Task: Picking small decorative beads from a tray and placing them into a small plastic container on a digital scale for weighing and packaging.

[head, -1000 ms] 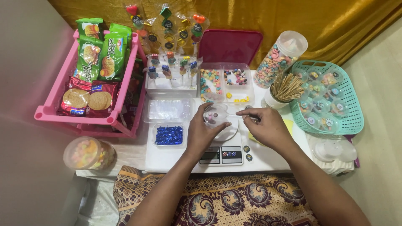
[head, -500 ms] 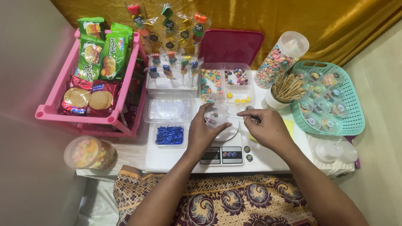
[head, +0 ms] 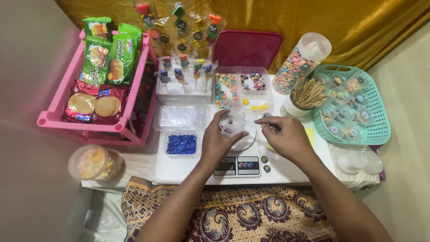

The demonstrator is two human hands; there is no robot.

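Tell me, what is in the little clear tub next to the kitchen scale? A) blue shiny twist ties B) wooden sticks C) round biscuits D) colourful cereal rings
A: the little clear tub left of the scale holds a heap of shiny blue twist ties.

Lighting was bright and even, seemingly from overhead, with a warm cast. Shadows were soft and short: a faint one lay under the left hand (head: 222,142) on the scale (head: 236,165), another beneath the pink basket (head: 60,117). The gold curtain (head: 358,22) showed a mild sheen along its folds; the clear tub (head: 180,115) gave weak glare. Focus was sharp at centre. The left wall (head: 27,89) was smooth and washed out, tinted pink near the basket. Slight wide-angle stretch appeared toward the edges. No motion blur was noted.
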